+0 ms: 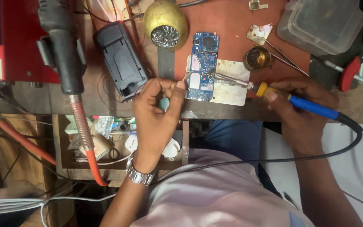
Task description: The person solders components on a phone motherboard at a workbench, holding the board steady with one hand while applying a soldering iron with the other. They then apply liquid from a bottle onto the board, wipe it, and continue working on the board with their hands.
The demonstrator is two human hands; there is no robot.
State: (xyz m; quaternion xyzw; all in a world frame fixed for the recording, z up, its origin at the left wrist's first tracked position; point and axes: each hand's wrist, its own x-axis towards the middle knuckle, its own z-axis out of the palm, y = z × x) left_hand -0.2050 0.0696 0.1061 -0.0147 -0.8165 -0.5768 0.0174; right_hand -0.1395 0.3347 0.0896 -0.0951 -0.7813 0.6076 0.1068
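The right hand (301,103) gripped the blue soldering iron (299,103), tip touching the blue circuit board (202,67) on its white plate (232,84). The left hand (156,105) pinched thin wire at the board's edge. Joint underway, seemingly unfinished.

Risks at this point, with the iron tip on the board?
1. The left hand pinches something fine right beside the tip of the blue-handled soldering iron; fingers might get burned.
2. The blue circuit board lies loose on a white plate near the bench edge; it may shift under pressure.
3. The iron's black cable crosses the lap and could snag the right hand.
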